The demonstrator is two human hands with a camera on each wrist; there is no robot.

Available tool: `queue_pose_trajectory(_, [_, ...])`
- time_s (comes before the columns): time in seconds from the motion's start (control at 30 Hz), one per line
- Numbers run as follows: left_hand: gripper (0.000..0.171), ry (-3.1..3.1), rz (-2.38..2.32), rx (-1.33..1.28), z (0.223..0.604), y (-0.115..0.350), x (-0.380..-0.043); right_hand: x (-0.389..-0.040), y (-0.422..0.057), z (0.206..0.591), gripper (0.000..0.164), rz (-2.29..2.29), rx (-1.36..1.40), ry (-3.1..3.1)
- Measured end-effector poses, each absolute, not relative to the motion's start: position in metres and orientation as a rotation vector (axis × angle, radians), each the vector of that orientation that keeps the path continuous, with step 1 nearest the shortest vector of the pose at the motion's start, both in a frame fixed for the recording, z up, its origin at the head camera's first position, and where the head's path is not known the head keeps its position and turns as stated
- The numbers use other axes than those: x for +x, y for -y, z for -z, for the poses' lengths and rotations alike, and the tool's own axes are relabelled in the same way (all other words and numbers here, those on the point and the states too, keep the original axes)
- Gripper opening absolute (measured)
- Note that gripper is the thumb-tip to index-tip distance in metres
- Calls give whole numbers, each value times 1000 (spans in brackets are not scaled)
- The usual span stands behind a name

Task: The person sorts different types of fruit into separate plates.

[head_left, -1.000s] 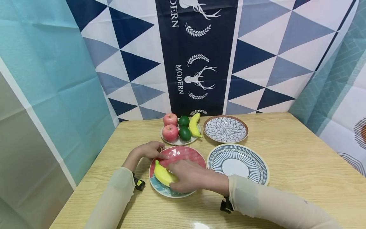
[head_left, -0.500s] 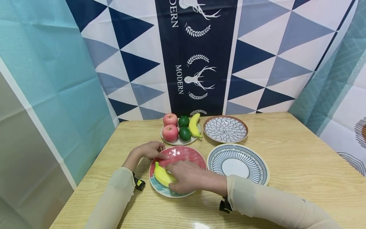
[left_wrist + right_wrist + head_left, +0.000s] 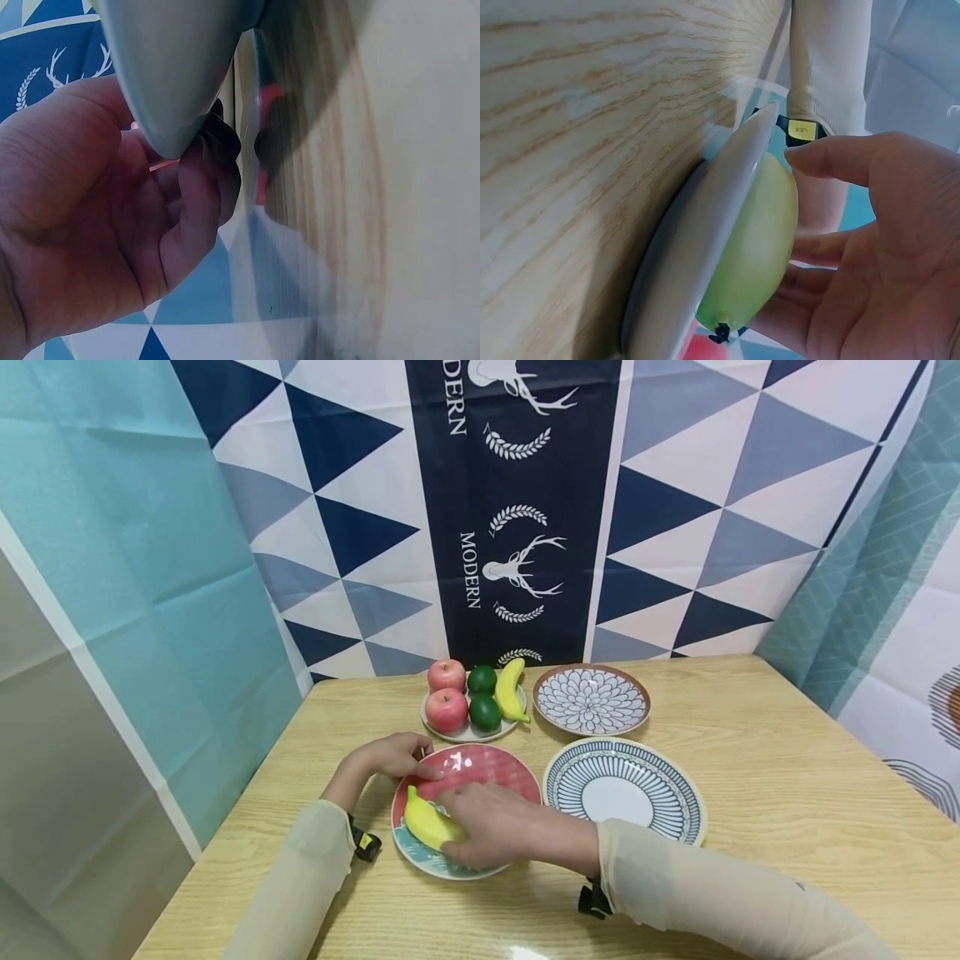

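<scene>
A yellow banana (image 3: 426, 823) lies on the left part of a red and teal plate (image 3: 480, 762) near the front of the wooden table. My right hand (image 3: 487, 827) lies over the banana's right end, with fingers and thumb curled round it. In the right wrist view the banana (image 3: 757, 240) rests against the plate (image 3: 697, 247), between the thumb and fingers of my right hand (image 3: 885, 247). My left hand (image 3: 390, 758) grips the plate's far left rim. Seen from the left wrist, its fingers (image 3: 202, 195) curl at the plate's edge (image 3: 165, 67).
Behind stands a small white plate (image 3: 450, 734) bearing two red apples, two green fruits and another banana. A brown-rimmed patterned plate (image 3: 592, 699) and a blue-striped plate (image 3: 624, 777) lie to the right. Cloth backdrops close in the table's back and sides.
My right hand has shifted slightly left over the banana. The left hand and the plate have not moved.
</scene>
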State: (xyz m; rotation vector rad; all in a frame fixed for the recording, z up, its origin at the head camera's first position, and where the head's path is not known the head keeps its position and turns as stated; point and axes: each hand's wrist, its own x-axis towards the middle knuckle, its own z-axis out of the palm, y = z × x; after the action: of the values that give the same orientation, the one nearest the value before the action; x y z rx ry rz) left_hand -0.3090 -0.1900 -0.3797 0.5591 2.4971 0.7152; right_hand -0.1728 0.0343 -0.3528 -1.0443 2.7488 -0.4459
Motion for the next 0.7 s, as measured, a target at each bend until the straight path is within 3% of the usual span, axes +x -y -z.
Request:
queue_pose_trajectory(0.37, [23,-2493,-728,564,379,191,-309,-186,-43,337,66,356,-1075,-2931])
queue_pose_trajectory(0.7, [26,-2480,-755,520,379,191,-306,-227,-56,320,60,265,-933,-3130])
